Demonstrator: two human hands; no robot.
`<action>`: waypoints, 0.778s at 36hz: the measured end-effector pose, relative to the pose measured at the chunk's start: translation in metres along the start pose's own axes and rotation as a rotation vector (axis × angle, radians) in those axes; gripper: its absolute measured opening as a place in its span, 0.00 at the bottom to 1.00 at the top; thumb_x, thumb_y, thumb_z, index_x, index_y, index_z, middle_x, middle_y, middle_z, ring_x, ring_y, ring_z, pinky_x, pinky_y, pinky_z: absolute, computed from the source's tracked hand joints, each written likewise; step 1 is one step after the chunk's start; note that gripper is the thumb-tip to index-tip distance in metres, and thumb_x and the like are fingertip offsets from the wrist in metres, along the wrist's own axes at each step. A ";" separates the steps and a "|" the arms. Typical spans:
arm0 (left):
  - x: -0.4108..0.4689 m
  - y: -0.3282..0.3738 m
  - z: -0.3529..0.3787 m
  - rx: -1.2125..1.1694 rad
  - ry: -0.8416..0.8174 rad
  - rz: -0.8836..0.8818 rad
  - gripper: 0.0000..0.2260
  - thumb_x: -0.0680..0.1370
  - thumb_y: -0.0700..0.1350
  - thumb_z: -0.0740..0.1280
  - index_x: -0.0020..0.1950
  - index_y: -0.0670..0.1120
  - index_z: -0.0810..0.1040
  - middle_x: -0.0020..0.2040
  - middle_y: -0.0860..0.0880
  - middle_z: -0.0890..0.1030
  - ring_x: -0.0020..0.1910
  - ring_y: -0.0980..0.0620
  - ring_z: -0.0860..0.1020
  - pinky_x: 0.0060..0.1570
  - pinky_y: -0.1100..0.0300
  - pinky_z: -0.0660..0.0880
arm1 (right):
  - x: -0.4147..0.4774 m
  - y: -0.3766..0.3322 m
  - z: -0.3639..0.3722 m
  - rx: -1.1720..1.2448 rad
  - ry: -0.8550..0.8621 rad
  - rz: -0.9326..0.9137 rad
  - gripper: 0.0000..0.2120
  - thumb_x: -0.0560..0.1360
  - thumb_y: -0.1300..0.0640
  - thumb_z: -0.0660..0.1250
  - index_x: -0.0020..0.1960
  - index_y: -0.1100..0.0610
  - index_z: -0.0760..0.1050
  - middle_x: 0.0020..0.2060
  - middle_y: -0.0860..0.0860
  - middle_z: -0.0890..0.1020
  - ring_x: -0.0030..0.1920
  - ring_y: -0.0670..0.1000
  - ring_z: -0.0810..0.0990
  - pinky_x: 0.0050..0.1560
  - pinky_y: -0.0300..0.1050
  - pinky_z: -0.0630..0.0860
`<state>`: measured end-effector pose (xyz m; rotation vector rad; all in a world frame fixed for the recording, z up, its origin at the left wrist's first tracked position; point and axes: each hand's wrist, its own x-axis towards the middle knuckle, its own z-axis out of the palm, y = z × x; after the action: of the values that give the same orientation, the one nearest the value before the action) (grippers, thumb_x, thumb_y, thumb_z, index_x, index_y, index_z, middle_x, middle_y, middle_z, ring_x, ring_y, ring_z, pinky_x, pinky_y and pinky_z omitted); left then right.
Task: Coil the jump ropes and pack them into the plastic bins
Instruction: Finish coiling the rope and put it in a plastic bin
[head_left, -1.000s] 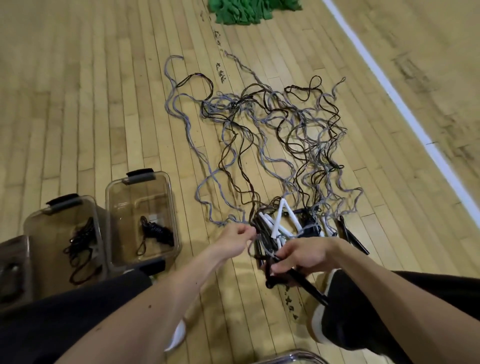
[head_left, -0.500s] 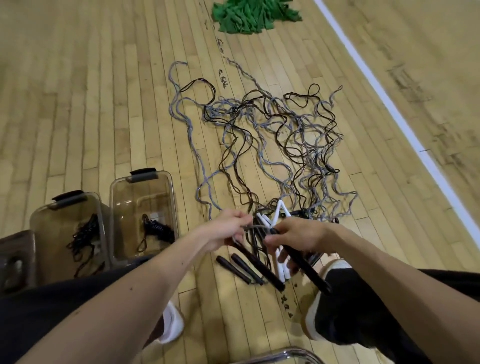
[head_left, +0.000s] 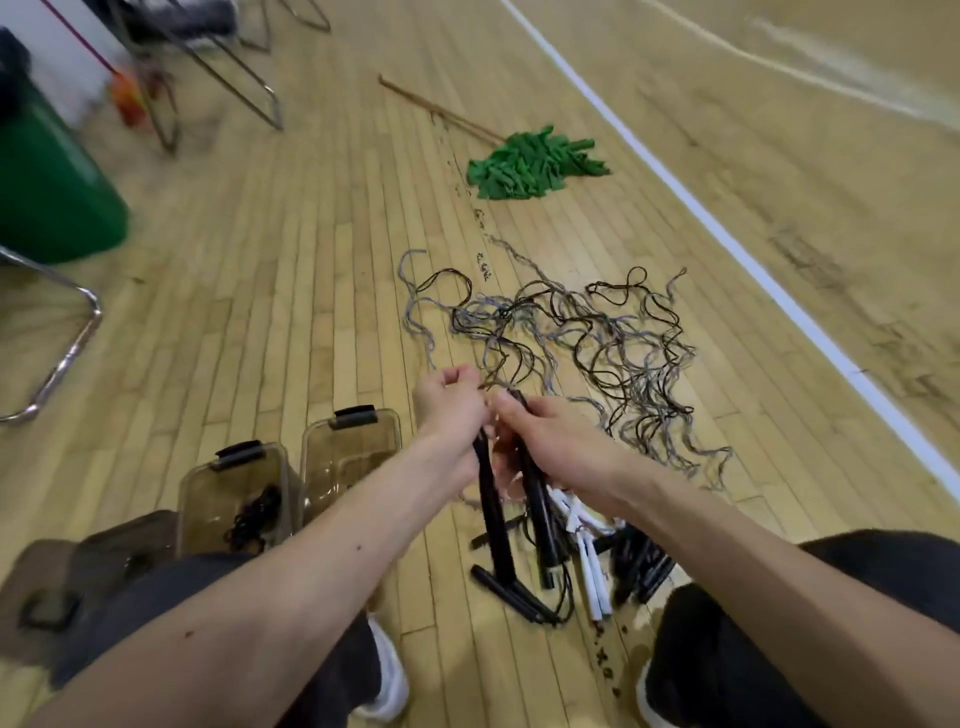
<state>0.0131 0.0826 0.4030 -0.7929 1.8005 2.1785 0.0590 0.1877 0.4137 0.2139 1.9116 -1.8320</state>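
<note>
A tangle of grey and dark brown jump ropes (head_left: 587, 338) sprawls on the wooden gym floor ahead of me. My left hand (head_left: 452, 410) grips one black handle (head_left: 493, 519) and my right hand (head_left: 556, 441) grips another black handle (head_left: 540, 519), both raised above the floor with the handles hanging down. More black and white handles (head_left: 592, 566) lie in a heap below my hands. Two clear plastic bins stand to the left: the nearer bin (head_left: 208, 493) holds a coiled dark rope (head_left: 254, 519), and the other bin (head_left: 332, 441) is partly hidden by my left forearm.
A green mop head (head_left: 530, 166) with its wooden stick lies further up the floor. A green trash can (head_left: 47, 192) and metal chair legs (head_left: 67, 353) stand at the left. A dark bin lid (head_left: 93, 566) lies by my left knee. A white court line (head_left: 727, 244) runs along the right.
Both hands have lifted up and away from the floor, each pulling a black handle out of the heap. My view has tilted upward, showing more of the gym.
</note>
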 end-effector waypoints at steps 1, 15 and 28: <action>-0.007 0.008 0.001 -0.085 -0.008 -0.037 0.04 0.84 0.39 0.61 0.58 0.42 0.72 0.26 0.49 0.70 0.16 0.57 0.64 0.17 0.67 0.61 | -0.006 -0.004 0.002 -0.107 0.074 -0.075 0.17 0.85 0.46 0.57 0.44 0.56 0.72 0.30 0.52 0.75 0.27 0.48 0.74 0.30 0.42 0.74; -0.156 0.115 -0.018 0.454 -0.149 0.944 0.06 0.84 0.48 0.63 0.46 0.53 0.74 0.30 0.55 0.78 0.30 0.55 0.75 0.33 0.56 0.71 | -0.143 -0.109 0.018 0.141 -0.245 -0.212 0.20 0.83 0.40 0.57 0.55 0.58 0.70 0.28 0.53 0.75 0.23 0.49 0.73 0.26 0.40 0.74; -0.317 0.192 -0.051 0.707 -0.228 1.352 0.22 0.83 0.62 0.52 0.45 0.54 0.81 0.48 0.55 0.79 0.55 0.56 0.75 0.58 0.58 0.69 | -0.287 -0.186 0.039 -0.151 -0.441 -0.543 0.09 0.73 0.54 0.70 0.41 0.56 0.71 0.25 0.49 0.68 0.23 0.46 0.67 0.25 0.36 0.67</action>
<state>0.1989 0.0446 0.7250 1.0695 3.0602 1.5727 0.2378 0.1931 0.7076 -0.7660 1.8769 -1.8301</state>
